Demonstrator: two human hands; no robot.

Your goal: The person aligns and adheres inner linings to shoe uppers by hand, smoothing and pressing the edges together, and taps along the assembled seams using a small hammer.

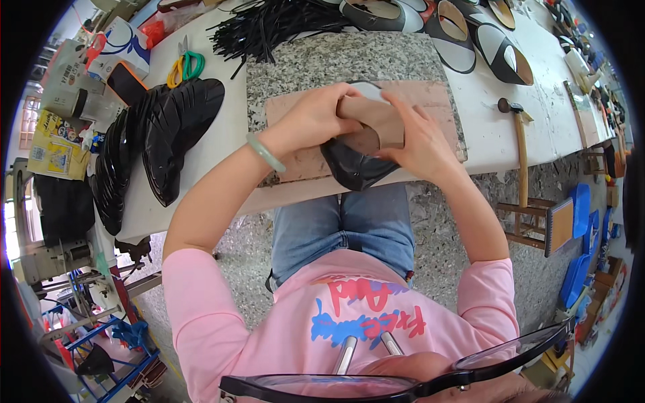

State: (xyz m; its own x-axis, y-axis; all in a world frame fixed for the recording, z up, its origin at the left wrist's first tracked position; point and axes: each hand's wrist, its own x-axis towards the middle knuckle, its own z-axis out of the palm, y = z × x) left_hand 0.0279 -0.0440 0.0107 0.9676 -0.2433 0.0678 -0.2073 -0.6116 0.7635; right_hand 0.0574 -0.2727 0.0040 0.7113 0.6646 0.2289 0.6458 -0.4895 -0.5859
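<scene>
Between my two hands is a shoe upper (pixel 356 169) with a glossy black toe pointing toward me and a beige lining. My left hand (pixel 321 119) is closed on its left edge, thumb on the lining. My right hand (pixel 422 140) wraps its right side, fingers over the far edge and thumb at the near edge. The upper is over a pinkish board (pixel 289 158), which lies on a speckled granite slab (pixel 336 60). The underside of the upper and some fingertips are hidden.
Stacked black uppers (pixel 176 134) lie at left, with scissors (pixel 185 66) and a phone (pixel 126 83) beyond. Black strips (pixel 275 27) bunch at the back. More black-and-white uppers (pixel 500 50) sit far right. A hammer (pixel 521 148) overhangs the table's right edge.
</scene>
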